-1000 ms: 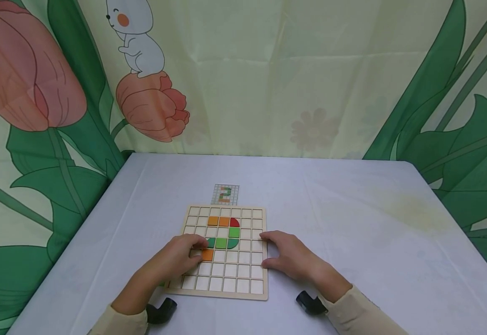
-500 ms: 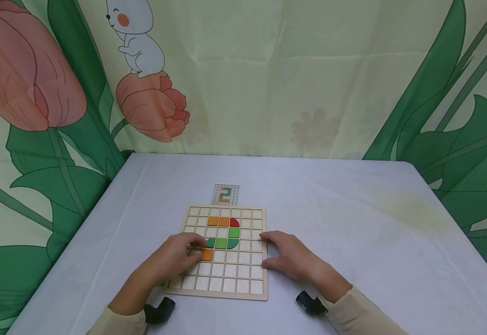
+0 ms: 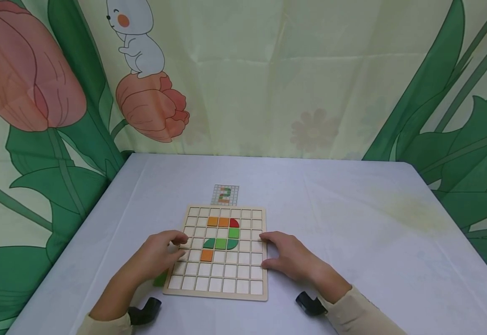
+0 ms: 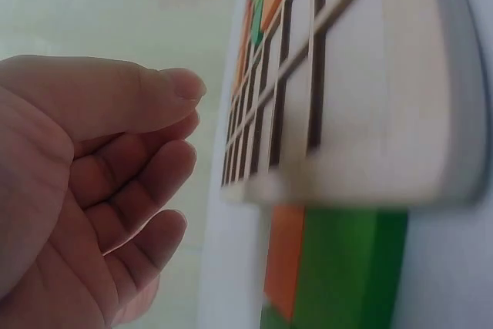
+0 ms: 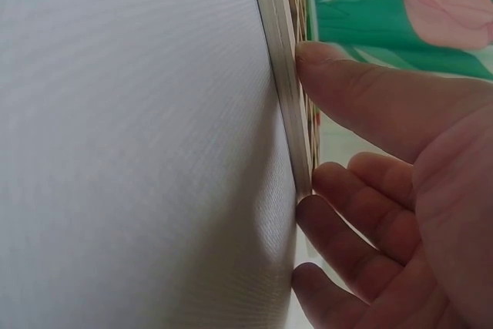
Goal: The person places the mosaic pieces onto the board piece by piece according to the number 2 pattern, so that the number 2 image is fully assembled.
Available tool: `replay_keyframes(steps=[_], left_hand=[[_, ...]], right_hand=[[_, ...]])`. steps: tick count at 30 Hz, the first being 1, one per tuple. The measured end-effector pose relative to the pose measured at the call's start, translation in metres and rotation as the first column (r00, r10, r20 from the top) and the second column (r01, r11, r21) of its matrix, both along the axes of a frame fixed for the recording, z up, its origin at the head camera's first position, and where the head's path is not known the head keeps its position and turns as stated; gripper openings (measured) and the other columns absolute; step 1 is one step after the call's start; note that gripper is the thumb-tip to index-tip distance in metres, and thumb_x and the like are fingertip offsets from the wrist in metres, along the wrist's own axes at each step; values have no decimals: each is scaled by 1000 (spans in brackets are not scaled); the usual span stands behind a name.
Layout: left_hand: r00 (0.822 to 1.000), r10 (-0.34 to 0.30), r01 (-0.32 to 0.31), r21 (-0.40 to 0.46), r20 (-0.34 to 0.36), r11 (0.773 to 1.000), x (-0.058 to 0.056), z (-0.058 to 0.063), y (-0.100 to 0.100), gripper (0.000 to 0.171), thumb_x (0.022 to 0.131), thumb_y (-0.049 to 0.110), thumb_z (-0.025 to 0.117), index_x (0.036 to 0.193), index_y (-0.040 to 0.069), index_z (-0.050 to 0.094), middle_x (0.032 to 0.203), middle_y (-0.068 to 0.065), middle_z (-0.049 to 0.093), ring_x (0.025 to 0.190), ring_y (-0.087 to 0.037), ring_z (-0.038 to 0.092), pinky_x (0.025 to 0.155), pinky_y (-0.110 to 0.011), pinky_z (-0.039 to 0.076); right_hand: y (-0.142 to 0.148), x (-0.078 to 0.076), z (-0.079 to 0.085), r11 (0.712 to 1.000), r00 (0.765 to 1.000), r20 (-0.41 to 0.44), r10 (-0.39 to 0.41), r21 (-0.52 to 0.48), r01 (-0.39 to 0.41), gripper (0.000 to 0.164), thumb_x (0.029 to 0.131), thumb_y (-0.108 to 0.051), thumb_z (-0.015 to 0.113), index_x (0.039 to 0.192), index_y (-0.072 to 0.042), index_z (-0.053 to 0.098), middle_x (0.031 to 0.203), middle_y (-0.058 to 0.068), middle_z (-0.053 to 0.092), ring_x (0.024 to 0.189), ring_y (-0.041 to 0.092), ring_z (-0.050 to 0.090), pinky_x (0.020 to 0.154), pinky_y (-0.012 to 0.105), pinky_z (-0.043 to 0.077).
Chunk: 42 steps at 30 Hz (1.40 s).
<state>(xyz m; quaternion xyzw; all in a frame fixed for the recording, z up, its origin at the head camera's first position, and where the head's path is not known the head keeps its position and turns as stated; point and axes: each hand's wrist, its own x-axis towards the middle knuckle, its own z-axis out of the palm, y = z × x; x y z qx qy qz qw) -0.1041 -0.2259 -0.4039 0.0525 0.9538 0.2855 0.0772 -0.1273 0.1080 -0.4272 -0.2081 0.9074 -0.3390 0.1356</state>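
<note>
A wooden grid board (image 3: 216,294) lies on the table with coloured tiles in some cells. Two orange squares and a red rounded tile (image 3: 234,223) form its upper row; green tiles (image 3: 220,243) run below, with an orange square tile (image 3: 206,255) under them. My left hand (image 3: 155,253) hovers over the board's left edge, fingers loosely bent and holding nothing, as the left wrist view confirms. At the right edge, my right hand (image 3: 289,256) touches the board's side with thumb and fingertips, fingers relaxed.
Behind the board lies a small pattern card (image 3: 225,194) showing a coloured figure on a grid. Green pieces (image 4: 343,260) and an orange piece (image 4: 285,260) sit beside the board's left edge, partly hidden by the left arm. A printed curtain (image 3: 268,93) hangs behind the white table (image 3: 343,200).
My left hand has drawn back leftward from the orange square and green tiles to the board's left edge, uncovering the left cells. The right hand has stayed put.
</note>
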Motion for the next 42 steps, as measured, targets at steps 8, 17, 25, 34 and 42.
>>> replay_keyframes(steps=[8,17,25,34,42], left_hand=[[999,48,-48,-19,4,999,3,-3,-19,32,89,14,77,119,7,68,110,-5,68,109,-30,60,93,-53,50],[997,61,-60,-33,40,998,4,-2,-37,36,88,12,77,121,4,66,113,-8,67,109,-32,59,92,-54,50],[997,49,-47,-33,53,998,4,0,-49,35,87,11,77,120,4,67,111,-6,68,107,-30,59,91,-53,50],[996,11,-10,-8,91,1000,4,-4,-51,36,82,12,81,115,6,68,109,-1,66,103,-26,59,89,-51,49],[993,6,-7,9,117,1000,4,-10,-52,45,76,20,88,113,7,67,107,0,65,104,-25,58,92,-51,48]], right_hand=[[0,1,1,1000,1000,-3,-6,8,6,61,84,-20,81,138,-5,56,138,8,57,132,28,48,110,48,37],[-1,0,1,1000,1000,0,-13,17,13,62,84,-19,81,139,-5,55,139,8,56,133,28,48,110,48,37],[-2,0,1,1000,1000,-5,-15,19,15,61,85,-18,80,139,-5,55,139,8,56,133,28,48,110,48,37],[-2,-1,0,1000,1000,-10,-8,17,8,61,85,-18,80,139,-4,55,139,8,56,133,27,48,110,47,37],[-2,0,0,1000,1000,-2,-11,18,11,61,84,-18,81,139,-5,55,138,8,56,132,28,48,110,48,38]])
